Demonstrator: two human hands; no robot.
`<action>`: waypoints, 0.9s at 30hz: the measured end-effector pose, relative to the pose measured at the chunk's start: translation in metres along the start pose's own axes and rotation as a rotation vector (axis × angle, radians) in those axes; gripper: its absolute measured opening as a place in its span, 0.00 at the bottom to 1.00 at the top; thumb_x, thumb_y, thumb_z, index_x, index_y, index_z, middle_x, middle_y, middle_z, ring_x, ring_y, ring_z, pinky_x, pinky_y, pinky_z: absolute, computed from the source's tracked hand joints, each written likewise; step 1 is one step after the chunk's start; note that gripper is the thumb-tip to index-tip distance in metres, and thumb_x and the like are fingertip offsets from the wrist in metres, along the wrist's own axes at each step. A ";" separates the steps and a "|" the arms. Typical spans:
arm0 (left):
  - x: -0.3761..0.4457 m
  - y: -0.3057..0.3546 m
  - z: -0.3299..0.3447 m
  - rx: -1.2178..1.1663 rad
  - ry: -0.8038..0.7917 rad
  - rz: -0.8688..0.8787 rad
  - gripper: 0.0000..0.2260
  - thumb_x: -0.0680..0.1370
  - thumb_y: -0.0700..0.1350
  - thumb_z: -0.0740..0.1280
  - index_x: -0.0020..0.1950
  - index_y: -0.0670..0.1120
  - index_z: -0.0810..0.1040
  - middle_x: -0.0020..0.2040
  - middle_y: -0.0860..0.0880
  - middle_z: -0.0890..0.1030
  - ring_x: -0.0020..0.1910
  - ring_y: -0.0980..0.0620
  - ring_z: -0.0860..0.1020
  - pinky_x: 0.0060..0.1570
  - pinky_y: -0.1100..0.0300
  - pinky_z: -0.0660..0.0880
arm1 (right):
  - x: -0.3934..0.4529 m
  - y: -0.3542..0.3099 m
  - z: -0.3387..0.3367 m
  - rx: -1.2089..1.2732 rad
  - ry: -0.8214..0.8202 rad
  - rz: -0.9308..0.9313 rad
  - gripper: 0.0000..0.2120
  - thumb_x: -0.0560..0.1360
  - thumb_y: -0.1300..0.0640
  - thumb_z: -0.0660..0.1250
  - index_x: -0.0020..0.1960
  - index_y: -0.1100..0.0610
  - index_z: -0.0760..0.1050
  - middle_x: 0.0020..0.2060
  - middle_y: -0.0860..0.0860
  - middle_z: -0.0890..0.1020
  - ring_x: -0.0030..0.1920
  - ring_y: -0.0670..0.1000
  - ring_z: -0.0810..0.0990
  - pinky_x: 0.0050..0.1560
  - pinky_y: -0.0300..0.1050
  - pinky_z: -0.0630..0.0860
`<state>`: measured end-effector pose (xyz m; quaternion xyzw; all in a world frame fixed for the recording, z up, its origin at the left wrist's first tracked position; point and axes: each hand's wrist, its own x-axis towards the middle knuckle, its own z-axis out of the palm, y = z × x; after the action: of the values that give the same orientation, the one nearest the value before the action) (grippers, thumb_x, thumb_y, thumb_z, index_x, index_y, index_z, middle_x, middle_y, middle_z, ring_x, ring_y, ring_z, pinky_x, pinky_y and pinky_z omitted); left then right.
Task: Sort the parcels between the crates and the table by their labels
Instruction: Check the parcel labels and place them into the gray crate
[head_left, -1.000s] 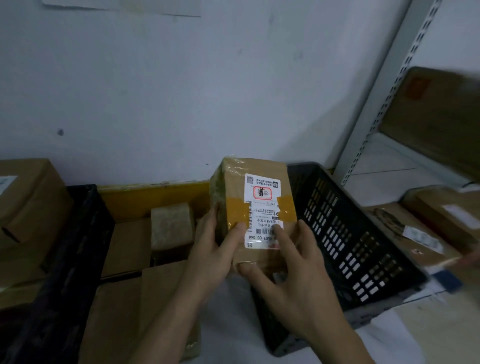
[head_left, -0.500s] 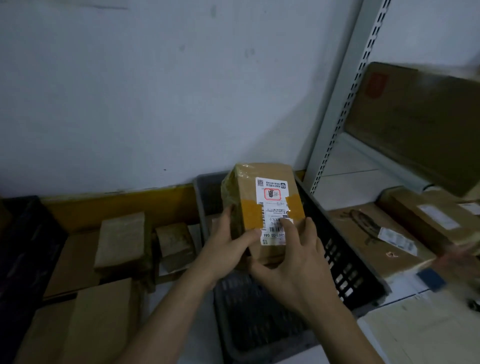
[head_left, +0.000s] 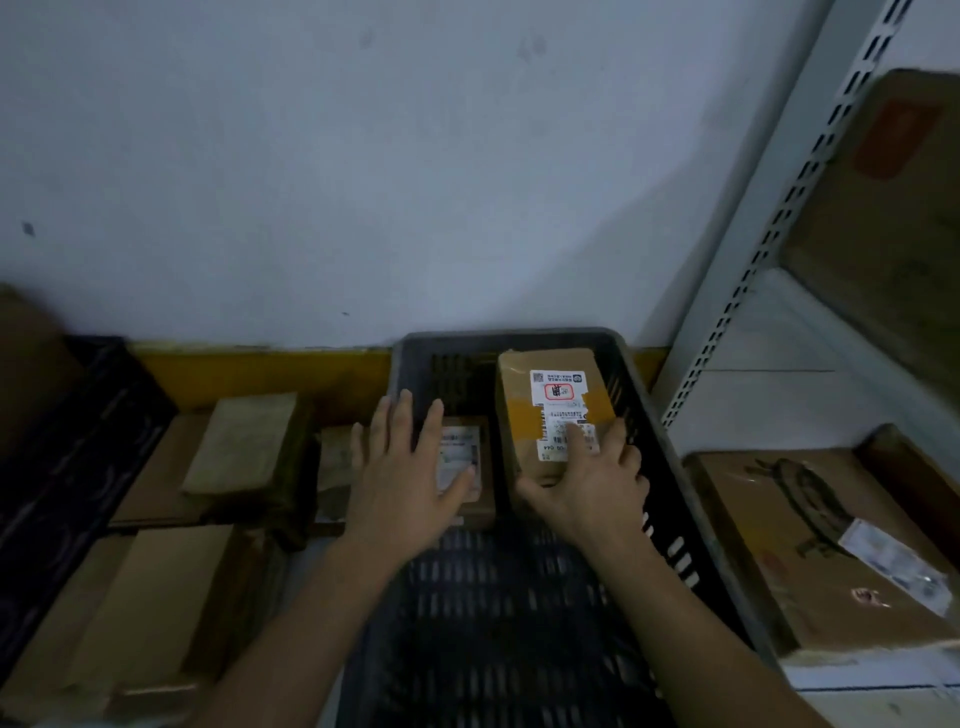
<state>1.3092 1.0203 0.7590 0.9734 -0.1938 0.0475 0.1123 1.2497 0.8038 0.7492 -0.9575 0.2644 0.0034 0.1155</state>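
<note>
Dark slatted crate (head_left: 691, 525) fills the centre, far end at 12 o'clock against the wall; steel shelving (head_left: 769, 218) with big cartons stands at 2 o'clock; loose brown parcels (head_left: 244, 441) lie at 9 o'clock outside the crate; taped parcel (head_left: 550, 415) sits inside the crate's far right corner, at 1 o'clock, white label up; a smaller labelled parcel (head_left: 467, 462) lies just beside it at 11 o'clock; right hand (head_left: 592, 488) grips the taped parcel's near end, fingers curled over label and edge; left hand (head_left: 405, 467) is spread flat, holding nothing, thumb over the smaller parcel; judged step: seating the parcel; best to set it flat, label readable, snug to the wall, then let go cleanly without nudging its neighbour.
</note>
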 end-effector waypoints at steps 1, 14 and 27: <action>0.001 -0.004 0.003 0.021 -0.010 -0.012 0.40 0.82 0.73 0.51 0.87 0.55 0.43 0.88 0.45 0.41 0.86 0.42 0.38 0.83 0.37 0.41 | 0.009 -0.001 0.010 -0.021 -0.029 0.009 0.52 0.66 0.18 0.56 0.83 0.44 0.56 0.82 0.62 0.49 0.78 0.72 0.57 0.75 0.72 0.65; -0.008 -0.017 0.028 0.084 -0.104 -0.032 0.43 0.81 0.72 0.52 0.87 0.52 0.39 0.88 0.43 0.41 0.86 0.40 0.39 0.83 0.35 0.45 | 0.052 -0.010 0.110 -0.137 -0.246 0.065 0.52 0.72 0.19 0.55 0.86 0.47 0.50 0.82 0.60 0.50 0.79 0.74 0.53 0.75 0.75 0.63; -0.009 -0.019 0.034 0.111 -0.082 -0.034 0.42 0.81 0.71 0.53 0.88 0.52 0.45 0.88 0.42 0.49 0.86 0.38 0.46 0.82 0.34 0.50 | 0.053 0.010 0.140 -0.186 -0.260 0.022 0.54 0.71 0.15 0.37 0.87 0.45 0.39 0.86 0.58 0.40 0.83 0.74 0.39 0.79 0.77 0.50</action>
<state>1.3093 1.0326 0.7214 0.9825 -0.1785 0.0164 0.0507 1.2978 0.8002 0.6077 -0.9526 0.2560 0.1532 0.0598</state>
